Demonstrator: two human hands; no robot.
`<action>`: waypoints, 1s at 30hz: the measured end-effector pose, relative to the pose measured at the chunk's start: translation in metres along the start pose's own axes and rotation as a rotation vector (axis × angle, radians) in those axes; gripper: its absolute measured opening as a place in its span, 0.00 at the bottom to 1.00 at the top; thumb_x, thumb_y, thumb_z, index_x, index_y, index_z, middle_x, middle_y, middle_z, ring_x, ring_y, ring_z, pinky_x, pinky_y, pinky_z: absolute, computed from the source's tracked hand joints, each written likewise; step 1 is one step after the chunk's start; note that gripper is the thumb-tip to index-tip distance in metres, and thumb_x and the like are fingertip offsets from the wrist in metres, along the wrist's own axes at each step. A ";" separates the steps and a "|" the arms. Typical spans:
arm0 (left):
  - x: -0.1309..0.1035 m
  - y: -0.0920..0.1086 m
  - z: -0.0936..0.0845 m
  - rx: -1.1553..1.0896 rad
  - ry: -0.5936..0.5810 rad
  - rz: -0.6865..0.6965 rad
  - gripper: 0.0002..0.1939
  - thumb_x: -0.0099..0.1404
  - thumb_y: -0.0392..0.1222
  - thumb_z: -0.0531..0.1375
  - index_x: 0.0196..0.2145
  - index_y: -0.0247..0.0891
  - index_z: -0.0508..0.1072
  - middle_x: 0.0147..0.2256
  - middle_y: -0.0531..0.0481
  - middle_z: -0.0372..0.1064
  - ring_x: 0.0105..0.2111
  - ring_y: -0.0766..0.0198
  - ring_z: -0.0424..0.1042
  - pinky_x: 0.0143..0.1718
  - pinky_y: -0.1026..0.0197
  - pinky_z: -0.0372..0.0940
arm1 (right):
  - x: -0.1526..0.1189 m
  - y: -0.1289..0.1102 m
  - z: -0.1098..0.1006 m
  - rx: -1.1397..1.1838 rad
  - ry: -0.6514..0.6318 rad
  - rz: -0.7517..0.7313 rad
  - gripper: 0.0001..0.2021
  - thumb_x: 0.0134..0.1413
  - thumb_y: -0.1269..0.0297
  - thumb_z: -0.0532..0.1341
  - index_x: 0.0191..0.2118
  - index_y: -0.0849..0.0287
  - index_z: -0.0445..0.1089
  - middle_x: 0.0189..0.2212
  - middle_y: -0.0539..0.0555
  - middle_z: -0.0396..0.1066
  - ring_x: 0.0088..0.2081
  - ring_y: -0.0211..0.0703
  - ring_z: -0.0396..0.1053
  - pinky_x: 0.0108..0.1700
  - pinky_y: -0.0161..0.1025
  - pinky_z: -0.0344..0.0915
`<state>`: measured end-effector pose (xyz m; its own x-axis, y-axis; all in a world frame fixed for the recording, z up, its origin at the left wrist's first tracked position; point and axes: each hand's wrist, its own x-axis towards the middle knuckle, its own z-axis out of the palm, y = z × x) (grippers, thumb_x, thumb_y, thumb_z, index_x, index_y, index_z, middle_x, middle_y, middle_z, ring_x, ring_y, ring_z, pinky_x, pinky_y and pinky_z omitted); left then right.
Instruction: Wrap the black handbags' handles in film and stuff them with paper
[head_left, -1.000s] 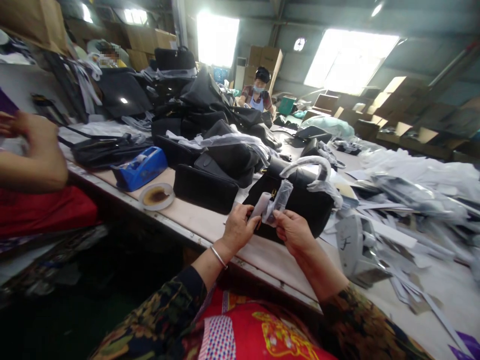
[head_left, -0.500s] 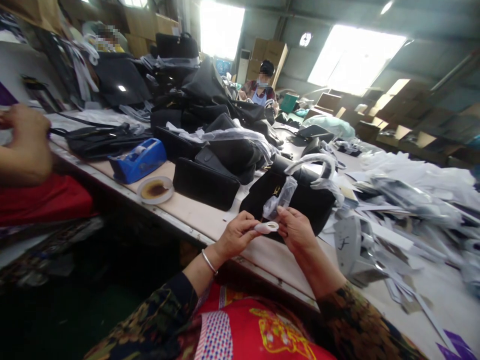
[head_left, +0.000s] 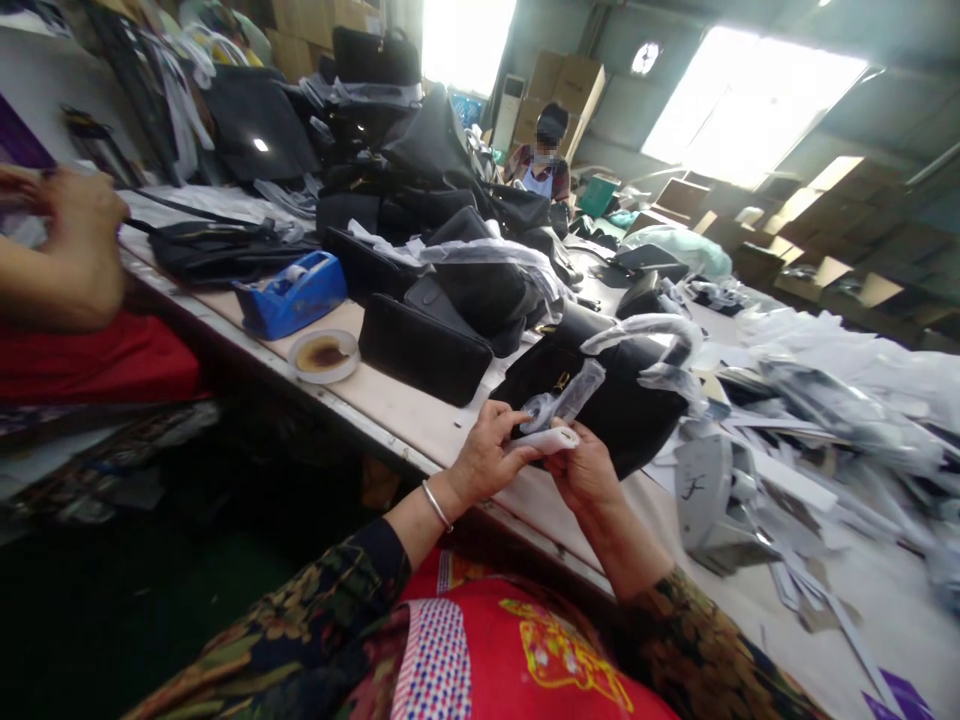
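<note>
- Fingers of the left hand (head_left: 481,460) are pinching the near end of a white roll (head_left: 551,440), thumb below and forefinger above, leaving little gap.
- Fingers of the right hand (head_left: 589,472) are bunching narrowly at the other end; the roll is partly hiding them, so I cannot tell whether they are gripping it or the clear plastic (head_left: 583,390) behind.
- Between the two hands, the white roll is sitting near the edge of the table (head_left: 411,428), in front of a black bag (head_left: 641,425).
- Slipping would be my first worry: the roll is looking smooth, and a light pinch could be letting it drop over the edge.
- Snagging is also possible, since the clear plastic is sitting so near the fingertips; a hard pull could be tearing it or dragging it against the gold clasp (head_left: 561,382).
- Pale and slightly flattened, the roll is showing a small dark slit at its right end.
- Creased and shiny, the clear plastic is slanting upward before the bag, whose handle (head_left: 637,332) is wearing a whitish wrap.
- Farther left, a blue tape dispenser (head_left: 291,297) is standing behind a tape roll (head_left: 324,357).
</note>
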<state>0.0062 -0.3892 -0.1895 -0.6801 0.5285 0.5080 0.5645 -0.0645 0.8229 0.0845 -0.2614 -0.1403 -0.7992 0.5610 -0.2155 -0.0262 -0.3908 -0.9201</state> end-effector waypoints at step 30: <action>0.020 0.022 -0.010 0.018 -0.298 -0.134 0.14 0.69 0.51 0.57 0.36 0.40 0.76 0.33 0.48 0.76 0.34 0.57 0.75 0.36 0.60 0.67 | -0.014 0.002 0.004 0.048 -0.029 0.055 0.09 0.42 0.67 0.68 0.22 0.59 0.65 0.17 0.43 0.54 0.19 0.29 0.50 0.19 0.29 0.47</action>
<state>0.0002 -0.3883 -0.1588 -0.5836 0.7558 0.2969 0.4894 0.0356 0.8713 0.0935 -0.2734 -0.1377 -0.8171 0.5168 -0.2554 -0.0097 -0.4554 -0.8902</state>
